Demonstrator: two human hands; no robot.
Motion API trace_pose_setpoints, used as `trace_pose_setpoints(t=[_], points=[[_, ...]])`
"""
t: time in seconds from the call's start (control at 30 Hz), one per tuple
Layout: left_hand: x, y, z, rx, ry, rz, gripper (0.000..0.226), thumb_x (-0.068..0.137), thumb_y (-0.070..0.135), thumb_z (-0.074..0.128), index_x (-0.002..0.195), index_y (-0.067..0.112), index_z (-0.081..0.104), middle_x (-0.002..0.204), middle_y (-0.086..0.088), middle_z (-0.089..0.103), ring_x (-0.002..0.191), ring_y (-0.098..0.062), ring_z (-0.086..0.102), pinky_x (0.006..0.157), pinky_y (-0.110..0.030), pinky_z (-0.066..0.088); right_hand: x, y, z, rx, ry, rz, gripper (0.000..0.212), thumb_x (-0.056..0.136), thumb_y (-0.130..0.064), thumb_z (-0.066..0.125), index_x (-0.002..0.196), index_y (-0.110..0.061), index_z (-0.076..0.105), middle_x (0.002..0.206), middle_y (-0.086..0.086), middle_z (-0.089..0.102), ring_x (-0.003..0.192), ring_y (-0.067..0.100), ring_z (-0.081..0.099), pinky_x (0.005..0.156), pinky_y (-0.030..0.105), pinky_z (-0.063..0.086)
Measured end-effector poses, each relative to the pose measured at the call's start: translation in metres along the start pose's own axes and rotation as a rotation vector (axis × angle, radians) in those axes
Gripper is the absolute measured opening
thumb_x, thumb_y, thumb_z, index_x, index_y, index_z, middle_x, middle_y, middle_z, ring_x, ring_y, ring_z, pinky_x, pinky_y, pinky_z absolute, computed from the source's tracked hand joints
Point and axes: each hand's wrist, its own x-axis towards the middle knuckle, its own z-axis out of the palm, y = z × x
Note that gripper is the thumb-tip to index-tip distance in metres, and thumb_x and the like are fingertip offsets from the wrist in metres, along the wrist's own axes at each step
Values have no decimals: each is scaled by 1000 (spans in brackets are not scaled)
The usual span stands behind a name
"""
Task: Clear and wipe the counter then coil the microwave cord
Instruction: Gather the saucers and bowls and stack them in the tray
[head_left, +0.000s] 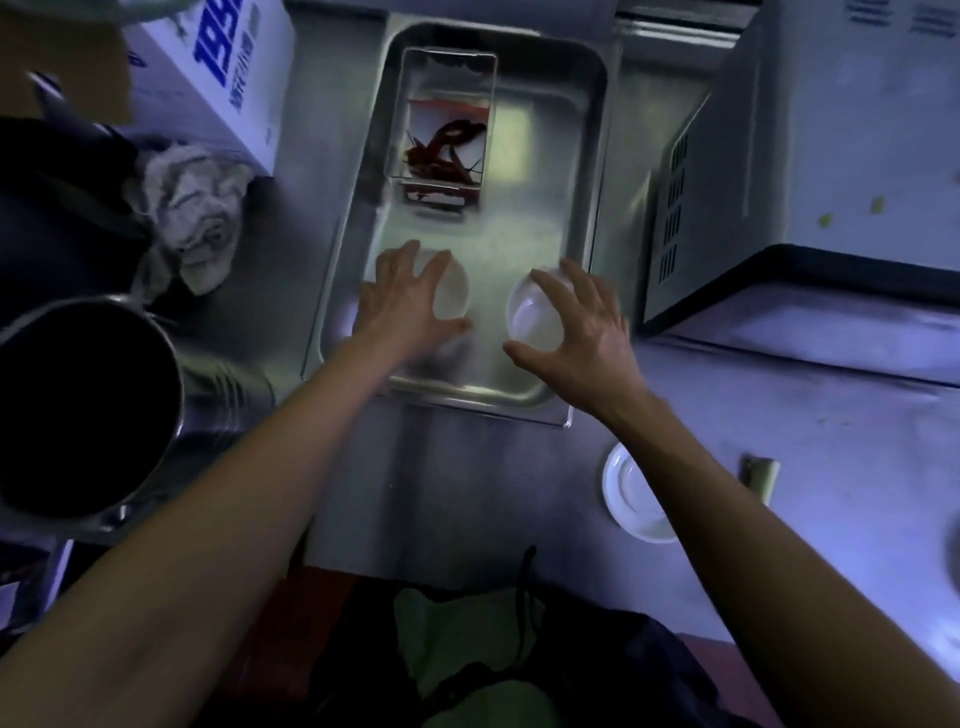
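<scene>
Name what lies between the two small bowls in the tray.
Only bare tray floor separates the left bowl from the right bowl, as the head view shows.

Two bare forearms, no sleeves showing, left hand (410, 301) and right hand (576, 332) both ringless, no watch or wristband, dark clothing below at the waist, pale green cloth there, thin dark cord beside it

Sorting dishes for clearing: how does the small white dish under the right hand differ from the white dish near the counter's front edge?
The dish under the right hand sits inside the metal tray; the front dish rests on the bare counter. The first has fingers spread over it; the second is untouched. Both are white and round.
</scene>
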Motion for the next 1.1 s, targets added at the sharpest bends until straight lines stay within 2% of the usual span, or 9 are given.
trace_pose_setpoints(t=[0.27,0.57,0.97,1.1], points=[[61,-14,-3,8,-37,78,93,74,63,71,151,31,30,161,-6,15,146,-33,14,110,-57,30,33,-16,19,-47,-8,89,82,76,-57,72,147,-33,39,162,0,23,147,28,20,110,56,34],[91,-26,-5,15,64,169,93,70,61,74,149,28,36,156,-10,27,142,-35,24,107,-55,37,55,-20,33,-58,9,142,81,76,-57,72,146,-33,40,163,1,24,149,29,20,113,57,32],[80,-34,-1,8,-34,159,99,76,62,71,155,25,25,166,-10,4,152,-34,3,117,-60,20,62,-19,37,-82,-20,133,81,77,-56,73,147,-31,40,163,3,23,149,30,19,115,58,29],[66,-41,-3,-18,1,154,99,76,58,73,155,21,26,165,-11,8,152,-36,2,115,-61,21,74,-20,35,-98,-33,101,82,78,-56,72,148,-30,39,163,4,23,149,31,19,117,56,28]])
